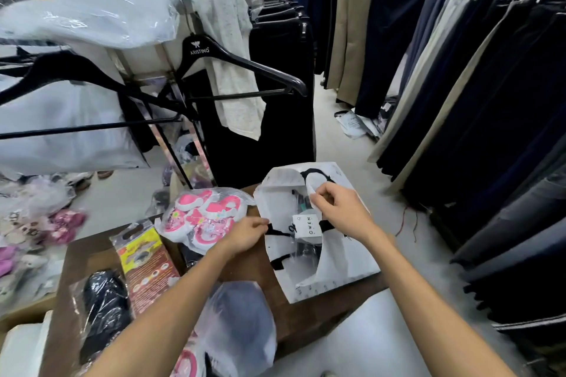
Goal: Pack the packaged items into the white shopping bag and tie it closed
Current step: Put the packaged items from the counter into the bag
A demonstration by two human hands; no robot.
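Head view: far left on the brown table (245,269) lies a clear pack w/ a dark item (104,312) inside. Next to it is a yellow and red card pack (144,266) w/ a hang hole at the top. Past that is a clear pack of pink and white shoes (205,217), near the table's far edge. Close to the person, at the bottom, sits a cloudy plastic bag w/ sth dark blue (242,324) in it.

The left hand (245,236) is just right of the pink shoes. Its fingers are curled and pinch the left edge of the white shopping bag (346,263), by a black strap. The bag lies flat at the right end of the table, its mouth held open. Inside you can see a clear pack w/ a white OWEN tag (307,226). The right hand (340,211) pinches the bag's other edge, up and to the right. So the 2 hands are apart, one on each side of the opening.

Behind, black hangers (245,67) stick out from a rack. On the right hang rows of dark trousers (477,95)
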